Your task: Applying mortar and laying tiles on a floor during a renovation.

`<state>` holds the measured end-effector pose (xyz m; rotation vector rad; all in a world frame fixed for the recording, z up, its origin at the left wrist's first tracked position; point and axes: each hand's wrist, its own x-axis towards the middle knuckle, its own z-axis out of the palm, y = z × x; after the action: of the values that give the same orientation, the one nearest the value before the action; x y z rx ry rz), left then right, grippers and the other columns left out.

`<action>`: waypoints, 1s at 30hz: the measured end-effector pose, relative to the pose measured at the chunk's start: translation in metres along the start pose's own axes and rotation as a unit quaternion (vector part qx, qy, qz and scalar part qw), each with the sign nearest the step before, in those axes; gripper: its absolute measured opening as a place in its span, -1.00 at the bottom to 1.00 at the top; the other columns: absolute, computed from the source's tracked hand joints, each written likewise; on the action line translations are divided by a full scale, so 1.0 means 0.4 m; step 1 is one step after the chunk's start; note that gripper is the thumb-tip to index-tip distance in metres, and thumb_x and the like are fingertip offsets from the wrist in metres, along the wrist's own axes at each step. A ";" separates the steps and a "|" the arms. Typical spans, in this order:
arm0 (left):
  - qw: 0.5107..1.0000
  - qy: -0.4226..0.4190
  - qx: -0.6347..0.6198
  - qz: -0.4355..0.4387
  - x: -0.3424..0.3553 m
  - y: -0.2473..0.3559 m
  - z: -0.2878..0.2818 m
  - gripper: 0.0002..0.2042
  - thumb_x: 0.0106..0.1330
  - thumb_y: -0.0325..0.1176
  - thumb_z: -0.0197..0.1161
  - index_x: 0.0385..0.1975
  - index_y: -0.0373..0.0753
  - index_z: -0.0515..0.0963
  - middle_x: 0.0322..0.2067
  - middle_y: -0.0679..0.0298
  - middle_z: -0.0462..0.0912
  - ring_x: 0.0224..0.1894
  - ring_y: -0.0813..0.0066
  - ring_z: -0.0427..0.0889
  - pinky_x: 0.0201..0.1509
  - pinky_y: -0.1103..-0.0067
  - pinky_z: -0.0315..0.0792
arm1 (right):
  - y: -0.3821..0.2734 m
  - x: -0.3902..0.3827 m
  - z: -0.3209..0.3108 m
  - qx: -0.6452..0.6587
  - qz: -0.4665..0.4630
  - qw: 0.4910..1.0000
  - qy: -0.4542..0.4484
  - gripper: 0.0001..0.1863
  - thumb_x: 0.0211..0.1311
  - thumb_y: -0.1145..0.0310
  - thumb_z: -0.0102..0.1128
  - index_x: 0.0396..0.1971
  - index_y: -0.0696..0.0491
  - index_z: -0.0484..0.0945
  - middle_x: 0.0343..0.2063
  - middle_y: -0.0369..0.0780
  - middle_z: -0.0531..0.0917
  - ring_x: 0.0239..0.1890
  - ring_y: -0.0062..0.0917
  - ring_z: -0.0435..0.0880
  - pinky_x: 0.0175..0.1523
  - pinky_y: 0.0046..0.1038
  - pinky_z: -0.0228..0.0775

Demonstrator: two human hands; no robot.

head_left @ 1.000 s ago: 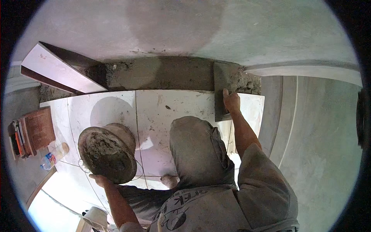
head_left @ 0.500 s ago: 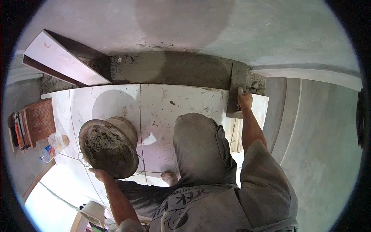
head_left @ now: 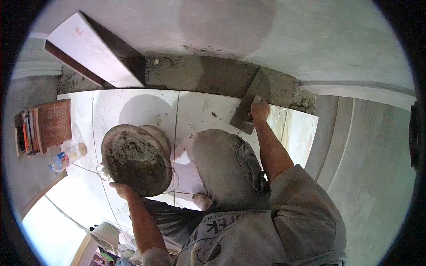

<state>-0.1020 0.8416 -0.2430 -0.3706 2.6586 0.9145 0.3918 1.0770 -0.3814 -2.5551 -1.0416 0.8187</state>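
Note:
My right hand [head_left: 260,110] is closed round the grip of a flat rectangular plastering trowel [head_left: 243,116]. Its blade lies slantwise, the far end over the grey mortar bed [head_left: 177,73] along the wall's foot and the near end over the white floor tiles [head_left: 195,104]. On my left a mortar bucket [head_left: 160,137] is tilted toward me, its mouth showing wet grey mortar [head_left: 133,150]. My left hand [head_left: 125,191] grips the bucket's near rim; some of its fingers are hidden beneath it.
A white tile [head_left: 95,55] leans at the far left above the bed. Left of the bucket are a plastic bottle [head_left: 67,157] and a brown woven basket [head_left: 55,124] beside upright flat pieces. The plastered wall [head_left: 284,40] bounds the far side. A pale pail [head_left: 105,235] stands at lower left.
My right hand has drawn the trowel leftward and turned its blade from nearly straight to a slant. My left hand stays at the bucket's rim. The whole view has shifted slightly.

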 end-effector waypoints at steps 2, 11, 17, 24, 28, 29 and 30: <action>0.999 0.005 0.007 0.038 0.000 -0.004 -0.001 -0.15 0.30 0.27 -0.36 0.03 -0.61 0.32 0.01 -0.17 0.43 0.04 0.01 0.43 0.15 0.35 0.27 | -0.032 -0.022 0.022 0.004 0.033 0.998 -0.060 -0.44 0.21 -0.02 -0.05 -0.25 0.29 0.50 -0.37 0.18 0.59 -0.16 -0.14 0.60 -0.08 -0.15 0.43; 0.998 -0.015 -0.048 0.025 0.028 -0.021 -0.001 -0.17 0.30 0.28 -0.33 0.04 -0.56 0.34 -0.01 -0.11 0.46 0.01 0.07 0.44 0.14 0.37 0.27 | -0.227 -0.143 0.227 0.074 0.000 0.981 -0.177 -0.53 0.24 0.15 -0.11 -0.54 0.33 0.48 -0.64 -0.04 0.62 -0.55 -0.34 0.67 -0.33 -0.37 0.51; 0.995 -0.042 -0.090 0.008 0.044 -0.028 0.000 -0.17 0.29 0.27 -0.31 0.04 -0.55 0.35 0.00 -0.11 0.45 0.01 0.06 0.44 0.15 0.37 0.26 | -0.367 -0.224 0.269 -0.139 -0.328 0.916 -0.186 -0.47 0.26 0.02 -0.13 -0.22 0.28 0.47 -0.23 0.14 0.55 -0.18 -0.15 0.60 -0.10 -0.23 0.47; 0.995 -0.029 -0.090 -0.001 0.057 -0.044 0.000 -0.16 0.28 0.29 -0.31 0.05 -0.54 0.34 0.02 -0.11 0.44 0.04 0.04 0.43 0.16 0.39 0.24 | -0.492 -0.180 0.114 -0.285 -0.389 0.848 -0.220 -0.51 0.19 0.01 -0.05 -0.20 0.18 0.51 -0.19 0.01 0.58 -0.11 -0.17 0.58 0.00 -0.18 0.41; 0.994 -0.026 -0.100 0.034 0.060 -0.048 0.004 -0.15 0.27 0.30 -0.32 0.05 -0.55 0.34 0.02 -0.11 0.44 0.05 0.03 0.42 0.17 0.38 0.23 | -0.500 -0.108 0.061 -0.370 -0.441 0.790 -0.211 -0.51 0.17 0.00 -0.05 -0.16 0.14 0.50 -0.18 -0.04 0.59 -0.08 -0.21 0.57 0.01 -0.20 0.40; 0.994 -0.023 -0.110 0.003 0.062 -0.047 0.003 -0.14 0.27 0.31 -0.33 0.05 -0.55 0.34 0.02 -0.11 0.44 0.05 0.02 0.42 0.17 0.38 0.23 | -0.488 -0.087 0.049 -0.402 -0.439 0.775 -0.213 -0.49 0.17 -0.03 -0.06 -0.13 0.12 0.48 -0.19 -0.06 0.59 -0.07 -0.22 0.56 0.01 -0.22 0.41; 0.992 -0.031 -0.118 -0.015 0.060 -0.048 0.004 -0.14 0.26 0.31 -0.34 0.04 -0.55 0.34 0.01 -0.12 0.44 0.04 0.02 0.42 0.17 0.37 0.23 | -0.465 -0.066 0.033 -0.403 -0.436 0.774 -0.219 -0.49 0.17 -0.03 -0.06 -0.13 0.12 0.48 -0.19 -0.06 0.59 -0.07 -0.22 0.56 0.01 -0.22 0.41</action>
<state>-0.1172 0.8247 -0.2635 -0.4277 2.4876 1.2151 0.2649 1.1904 -0.3007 -1.8798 -2.9275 0.7634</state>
